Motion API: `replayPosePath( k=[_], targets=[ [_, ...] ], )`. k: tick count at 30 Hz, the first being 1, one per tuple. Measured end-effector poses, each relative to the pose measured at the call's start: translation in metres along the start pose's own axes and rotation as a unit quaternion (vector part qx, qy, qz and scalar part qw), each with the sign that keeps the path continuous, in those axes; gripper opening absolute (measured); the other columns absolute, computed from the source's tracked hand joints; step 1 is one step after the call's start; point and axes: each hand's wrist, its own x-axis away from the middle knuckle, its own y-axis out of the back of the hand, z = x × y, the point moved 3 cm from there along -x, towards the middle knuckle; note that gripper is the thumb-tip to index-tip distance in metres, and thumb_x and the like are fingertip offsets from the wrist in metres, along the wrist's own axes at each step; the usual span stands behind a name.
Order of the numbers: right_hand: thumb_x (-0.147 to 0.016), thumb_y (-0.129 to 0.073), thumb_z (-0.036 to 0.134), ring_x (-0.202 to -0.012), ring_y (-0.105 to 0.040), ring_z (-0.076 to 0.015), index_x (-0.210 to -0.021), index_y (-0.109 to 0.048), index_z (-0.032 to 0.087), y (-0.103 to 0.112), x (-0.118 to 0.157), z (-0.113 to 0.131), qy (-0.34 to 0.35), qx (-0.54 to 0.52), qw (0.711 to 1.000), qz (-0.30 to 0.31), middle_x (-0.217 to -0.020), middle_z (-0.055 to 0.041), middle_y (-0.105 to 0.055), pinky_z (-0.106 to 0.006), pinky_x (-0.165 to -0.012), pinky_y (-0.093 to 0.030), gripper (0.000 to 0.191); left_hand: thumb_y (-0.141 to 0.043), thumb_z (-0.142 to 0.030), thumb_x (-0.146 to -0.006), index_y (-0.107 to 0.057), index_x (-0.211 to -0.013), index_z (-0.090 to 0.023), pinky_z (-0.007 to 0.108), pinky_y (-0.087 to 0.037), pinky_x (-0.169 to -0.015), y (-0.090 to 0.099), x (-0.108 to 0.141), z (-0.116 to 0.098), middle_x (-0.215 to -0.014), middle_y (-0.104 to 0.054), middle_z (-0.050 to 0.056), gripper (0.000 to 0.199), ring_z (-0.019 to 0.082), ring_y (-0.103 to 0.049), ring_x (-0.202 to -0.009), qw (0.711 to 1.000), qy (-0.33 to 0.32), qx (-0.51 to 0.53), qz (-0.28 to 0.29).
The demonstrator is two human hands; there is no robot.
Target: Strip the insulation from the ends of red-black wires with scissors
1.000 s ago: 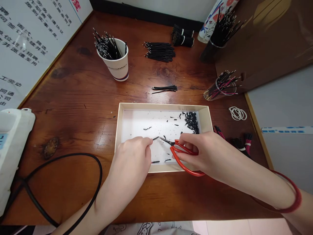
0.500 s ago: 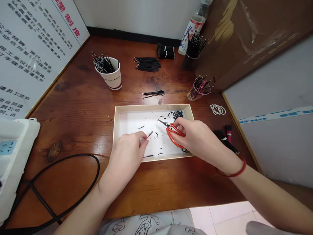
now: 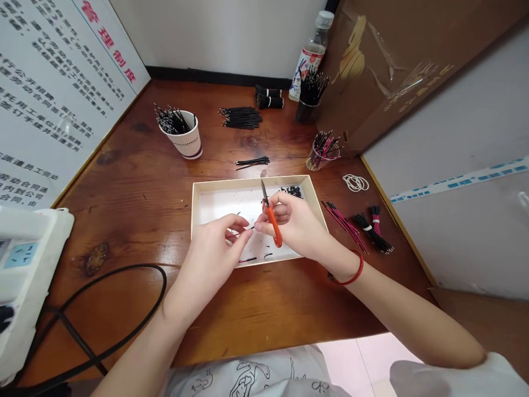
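Scissors, red-handled, slim-bladed, pointed.

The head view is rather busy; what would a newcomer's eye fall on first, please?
Likely the red-handled scissors in the right hand, above the shallow box. Next, perhaps, the white cup of thin black pieces, beyond the box to the left.

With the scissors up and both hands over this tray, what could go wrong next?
The scissors stay in the right hand close to the left hand, so a turn of the wrist might nick a finger.
The thin wire at the fingertips could slip and drop among the black scraps in the tray.
The black cable loops beside the left forearm and may snag it.
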Motion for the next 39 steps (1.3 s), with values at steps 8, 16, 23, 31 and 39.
replayPosePath(
  k=[8, 16, 23, 31, 39],
  targets=[
    [-0.084, -0.062, 0.038, -0.068, -0.056, -0.0145, -0.085, -0.046, 0.020, 0.015, 0.003, 0.015, 0.052, 0.348, 0.933, 0.073, -0.083, -0.0035, -0.064, -0.027, -0.060, -0.042, 0.024, -0.054, -0.013, -0.083, -0.075, -0.077, -0.017, 0.027, -0.044, -0.060, -0.002, -0.009, 0.001, -0.067, -0.073, 0.005, 0.023, 0.018, -0.066, -0.060, 0.981, 0.074, -0.181, -0.005],
    [-0.082, -0.058, 0.025, -0.051, -0.023, -0.0095, -0.064, -0.027, 0.021, 0.008, 0.005, 0.015, 0.049, 0.516, 0.846, 0.121, -0.055, 0.0057, -0.037, -0.025, -0.048, -0.017, 0.036, -0.055, -0.012, -0.080, -0.076, -0.074, -0.018, 0.027, -0.042, -0.059, -0.003, -0.010, 0.004, -0.065, -0.072, 0.006, 0.023, 0.019, -0.066, -0.061, 0.977, 0.074, -0.198, -0.014],
    [-0.083, -0.060, 0.029, -0.051, -0.020, -0.0096, -0.063, -0.030, 0.020, 0.007, 0.002, 0.012, 0.028, 0.517, 0.845, 0.131, -0.054, 0.0059, -0.034, -0.024, -0.047, -0.017, 0.037, -0.055, -0.010, -0.078, -0.076, -0.076, -0.017, 0.028, -0.041, -0.058, -0.004, -0.010, 0.006, -0.065, -0.072, 0.006, 0.022, 0.019, -0.064, -0.059, 0.974, 0.083, -0.209, -0.015],
    [-0.081, -0.060, 0.027, -0.051, -0.018, -0.0095, -0.062, -0.029, 0.020, 0.004, 0.003, 0.016, 0.022, 0.515, 0.847, 0.131, -0.054, 0.0057, -0.033, -0.025, -0.047, -0.016, 0.037, -0.056, -0.009, -0.077, -0.075, -0.072, -0.017, 0.028, -0.038, -0.056, -0.005, -0.011, 0.006, -0.064, -0.072, 0.006, 0.021, 0.019, -0.064, -0.059, 0.972, 0.077, -0.219, -0.019],
    [-0.079, -0.059, 0.027, -0.050, -0.018, -0.0094, -0.062, -0.029, 0.020, 0.003, 0.001, 0.018, 0.033, 0.541, 0.831, 0.128, -0.052, 0.0058, -0.034, -0.025, -0.047, -0.015, 0.036, -0.059, -0.011, -0.080, -0.078, -0.080, -0.017, 0.029, -0.039, -0.057, -0.006, -0.012, 0.008, -0.070, -0.075, 0.008, 0.019, 0.023, -0.069, -0.067, 0.966, 0.096, -0.239, -0.007]
  ],
)
